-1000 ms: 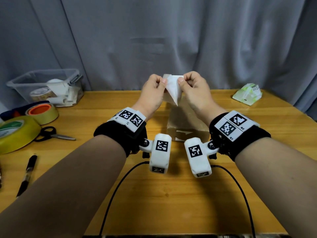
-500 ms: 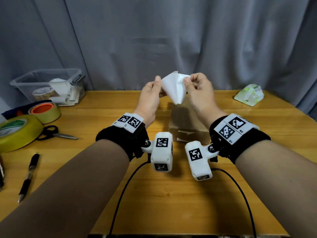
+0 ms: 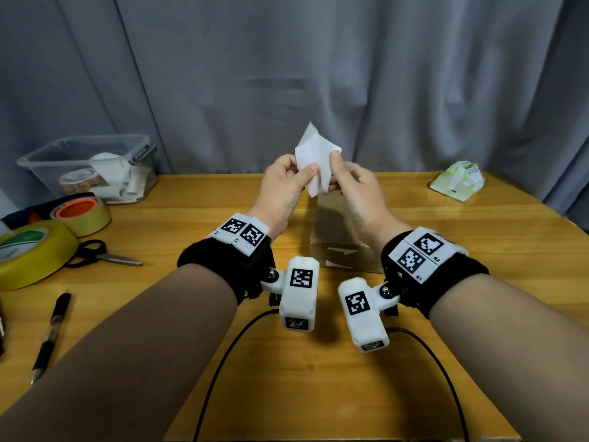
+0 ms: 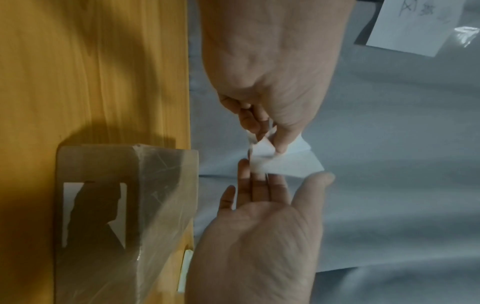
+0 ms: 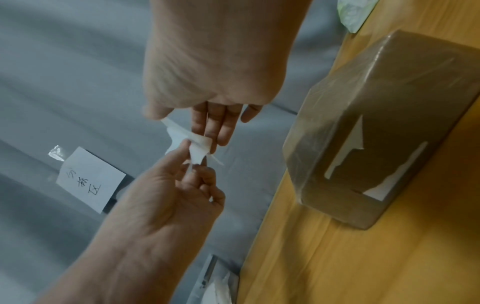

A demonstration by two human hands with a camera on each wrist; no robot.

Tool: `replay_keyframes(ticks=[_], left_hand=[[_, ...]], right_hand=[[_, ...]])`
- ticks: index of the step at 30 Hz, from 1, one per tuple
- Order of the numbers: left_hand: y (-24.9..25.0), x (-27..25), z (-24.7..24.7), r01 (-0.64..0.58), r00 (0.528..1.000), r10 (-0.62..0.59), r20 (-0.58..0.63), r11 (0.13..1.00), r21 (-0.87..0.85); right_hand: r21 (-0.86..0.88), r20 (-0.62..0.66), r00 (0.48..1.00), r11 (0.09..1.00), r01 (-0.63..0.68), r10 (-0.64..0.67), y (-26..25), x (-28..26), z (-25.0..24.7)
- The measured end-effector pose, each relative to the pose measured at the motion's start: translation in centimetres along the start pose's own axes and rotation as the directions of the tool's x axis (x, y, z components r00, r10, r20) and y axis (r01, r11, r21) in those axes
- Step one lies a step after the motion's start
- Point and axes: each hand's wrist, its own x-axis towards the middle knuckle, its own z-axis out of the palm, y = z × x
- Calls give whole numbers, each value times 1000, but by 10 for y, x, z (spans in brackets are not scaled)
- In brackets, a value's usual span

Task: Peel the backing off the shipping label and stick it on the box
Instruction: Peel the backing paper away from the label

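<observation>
Both hands hold the white label (image 3: 315, 161) in the air above the box (image 3: 344, 247), near the desk's (image 3: 478, 282) far edge. The left hand (image 3: 280, 189) pinches one edge between thumb and fingers; the right hand (image 3: 357, 193) pinches the other.

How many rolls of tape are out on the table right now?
2, both at the left edge: a large yellow tape roll nearest, and a smaller orange-cored tape roll behind it. The clear plastic bin may hold more.
</observation>
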Motion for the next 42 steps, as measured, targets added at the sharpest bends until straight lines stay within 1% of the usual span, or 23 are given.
replay_keyframes(ticks=[5,9,11,15,19,24,31,35,38,42], left_hand=[[-2,3,2,-43,999,43,25,999,2],[-5,7,-1,14,998,-13,57,1000,-18],[-6,9,-3,32,998,-31,49,999,-12],[-9,13,-7,25,1000,-24,-7,999,34],[-11,16,-9,40,998,-37,-46,997,61],[-15,17,-17,2,999,4,-32,982,191],[-22,20,-24,-44,997,63,-42,931,362],[-27,24,-26,-15,995,61,-85,885,465],[-28,25,-25,18,991,59,-118,828,560],[-28,26,-24,61,985,56,-166,777,627]], right_hand=[[-88,-11,997,993,73,-74,1,-2,2],[-107,-95,991,991,85,-95,-2,4,0],[-82,-119,989,994,73,-83,-4,6,-3],[-41,-107,994,999,-6,1,-3,8,-8],[-39,-127,991,998,-39,34,-1,11,-11],[-61,-143,987,994,-85,76,1,13,-14],[-110,-141,986,989,-99,83,0,11,-14],[-116,-144,985,988,-106,89,2,11,-12],[-127,-151,984,986,-110,90,4,11,-11],[-151,-158,983,982,-116,92,7,12,-11]])
